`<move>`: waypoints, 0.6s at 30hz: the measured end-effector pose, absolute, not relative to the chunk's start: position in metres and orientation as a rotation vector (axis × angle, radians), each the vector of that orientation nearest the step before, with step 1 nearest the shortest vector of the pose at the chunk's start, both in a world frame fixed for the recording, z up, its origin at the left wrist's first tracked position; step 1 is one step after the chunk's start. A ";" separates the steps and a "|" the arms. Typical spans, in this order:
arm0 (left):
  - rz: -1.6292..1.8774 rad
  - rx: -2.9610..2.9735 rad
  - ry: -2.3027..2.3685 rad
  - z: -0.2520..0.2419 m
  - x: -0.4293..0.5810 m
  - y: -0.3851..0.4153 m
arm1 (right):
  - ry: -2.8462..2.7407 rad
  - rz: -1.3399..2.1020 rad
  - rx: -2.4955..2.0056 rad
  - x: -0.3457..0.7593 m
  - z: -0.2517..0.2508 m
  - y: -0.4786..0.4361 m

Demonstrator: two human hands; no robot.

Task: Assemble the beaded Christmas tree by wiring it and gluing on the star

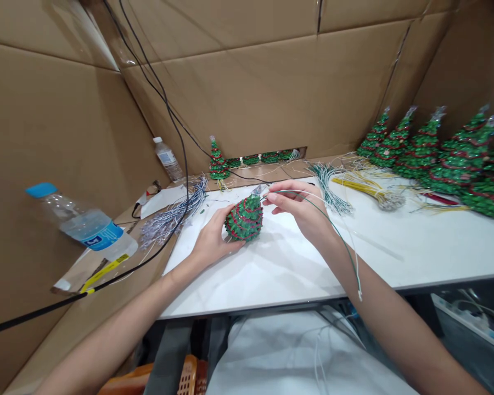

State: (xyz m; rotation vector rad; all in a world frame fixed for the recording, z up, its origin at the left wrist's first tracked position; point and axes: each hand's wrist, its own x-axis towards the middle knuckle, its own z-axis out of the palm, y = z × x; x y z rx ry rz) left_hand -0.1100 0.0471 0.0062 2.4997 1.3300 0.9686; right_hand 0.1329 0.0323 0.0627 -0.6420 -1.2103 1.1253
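A small green Christmas tree with red garland and a clear topper is held over the white tabletop. My left hand is closed around its left side and base. Close to the topper, my right hand pinches a thin wire between thumb and fingers. The wire's green and white strands trail back over my right forearm and end in a small white tip. Whether the wire's near end touches the tree I cannot tell.
Several finished-looking trees stand at the right, one tree at the back. Wire bundles, yellow, green and blue-white, lie around. A large water bottle and smaller bottle stand left; a black cable hangs across.
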 end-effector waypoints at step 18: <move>0.963 2.501 1.320 0.004 -0.112 0.050 | -1.328 0.839 -0.630 0.131 0.052 0.036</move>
